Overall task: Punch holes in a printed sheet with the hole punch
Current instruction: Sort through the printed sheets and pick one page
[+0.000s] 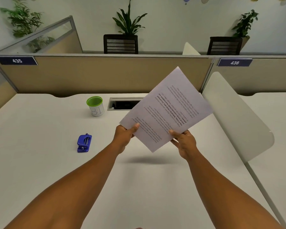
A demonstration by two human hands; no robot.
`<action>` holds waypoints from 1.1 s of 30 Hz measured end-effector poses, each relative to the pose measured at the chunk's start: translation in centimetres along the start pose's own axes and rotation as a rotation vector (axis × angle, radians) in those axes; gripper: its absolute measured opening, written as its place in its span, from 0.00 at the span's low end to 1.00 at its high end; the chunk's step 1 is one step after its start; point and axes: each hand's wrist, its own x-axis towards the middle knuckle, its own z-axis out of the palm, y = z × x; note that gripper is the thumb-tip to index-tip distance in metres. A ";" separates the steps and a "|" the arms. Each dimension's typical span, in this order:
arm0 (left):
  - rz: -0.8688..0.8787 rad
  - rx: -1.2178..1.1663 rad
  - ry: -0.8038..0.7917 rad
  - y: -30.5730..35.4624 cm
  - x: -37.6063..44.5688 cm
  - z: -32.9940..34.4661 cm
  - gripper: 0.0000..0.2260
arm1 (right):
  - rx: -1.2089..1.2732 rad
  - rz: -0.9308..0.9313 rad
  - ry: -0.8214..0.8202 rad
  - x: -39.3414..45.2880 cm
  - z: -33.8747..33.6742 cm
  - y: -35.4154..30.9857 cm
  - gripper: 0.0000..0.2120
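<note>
White paper fills our grip: we hold the printed sheet (167,109) up off the desk (40,162), tilted, its text running at a slant and upside down to us. Our left hand (124,138) pinches its near-left edge, thumb on top; our right hand (185,142) clamps the near-right edge the same way. Both hands are closed on the paper and set apart from each other, with the sheet's lowest corner hanging between them.

We see no holes along any visible edge, so we judge the punching not yet begun. Still to do: bring an edge of the sheet to the punch, slide it into the slot, press down.

Taking the sheet as our landmark, the blue hole punch (84,143) lies on the desk well to its left, level with our left hand and untouched. A green-rimmed cup (95,105) stands left of the sheet and farther back. A cable slot (120,104) in the desk runs partly behind the sheet's left edge. A white divider panel (238,119) rises to its right.

Nothing lies between the sheet and the punch; one hand must let go to work it.
</note>
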 end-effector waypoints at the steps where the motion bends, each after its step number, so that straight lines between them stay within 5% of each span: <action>1: 0.005 0.009 0.005 0.1 0.1 -0.1 0.11 | 0.003 -0.009 0.009 0.1 -0.2 -0.1 0.17; 11: 0.063 0.235 0.093 1.9 0.8 -2.1 0.02 | -0.018 -0.110 0.190 0.5 -3.5 -1.2 0.14; 33: 0.054 0.556 0.077 -1.0 0.0 -3.3 0.15 | -0.652 -0.196 0.053 -0.4 -4.0 0.3 0.12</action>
